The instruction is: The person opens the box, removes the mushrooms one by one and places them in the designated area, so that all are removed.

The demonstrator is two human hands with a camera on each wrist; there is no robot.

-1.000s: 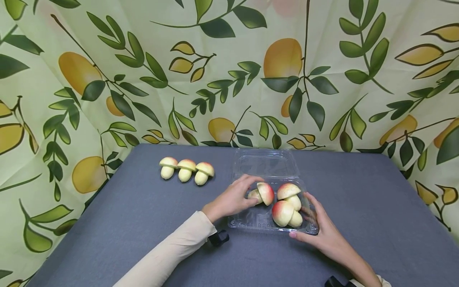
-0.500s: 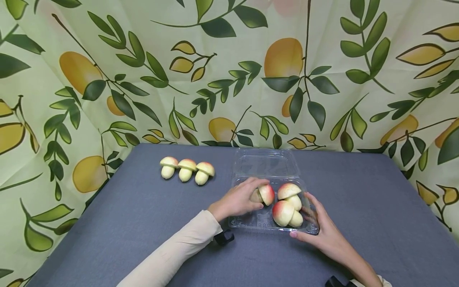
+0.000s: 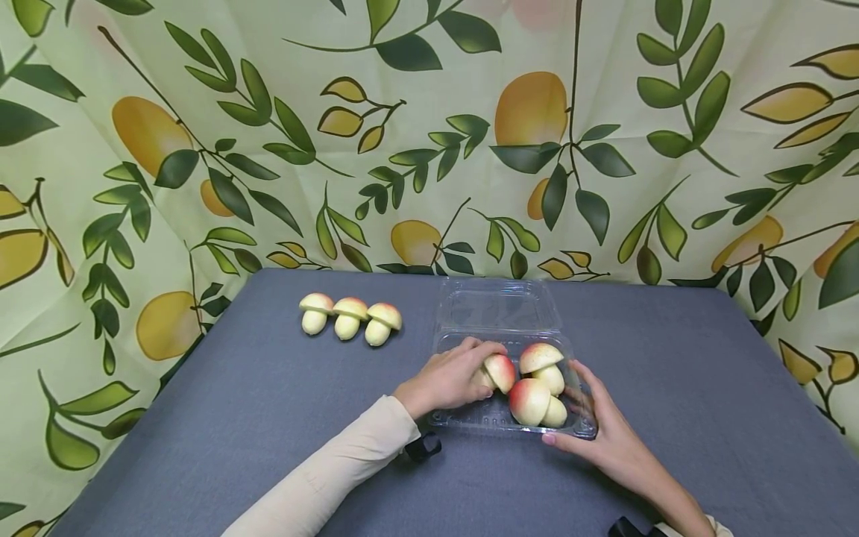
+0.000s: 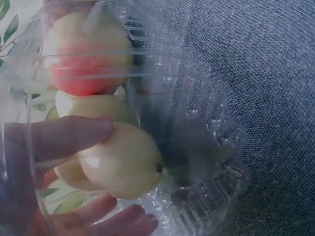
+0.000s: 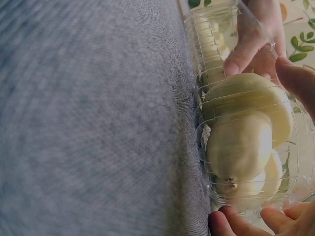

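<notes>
left hand (image 3: 448, 379) gripping one mushroom (image 3: 500, 373) inside a clear clamshell box (image 3: 463, 423), right hand (image 3: 607, 426) holding its side, two more mushrooms (image 3: 529, 401) resting there between hands, three others (image 3: 347, 322) lining up beyond left hand, gripped one now sitting closer to the pair

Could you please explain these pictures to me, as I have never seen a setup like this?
There is no robot here, only a person's bare left hand and right hand. The wide picture is taken from the person's head, looking forward and down; the two closer ones come from the left and right wrists. On the grey table sits an open clear container, its lid folded back. Two mushroom-shaped pieces lie inside. A row of three similar pieces lies on the table to its left. The left hand grips another mushroom inside the container, while the right hand holds the container's right side.
</notes>
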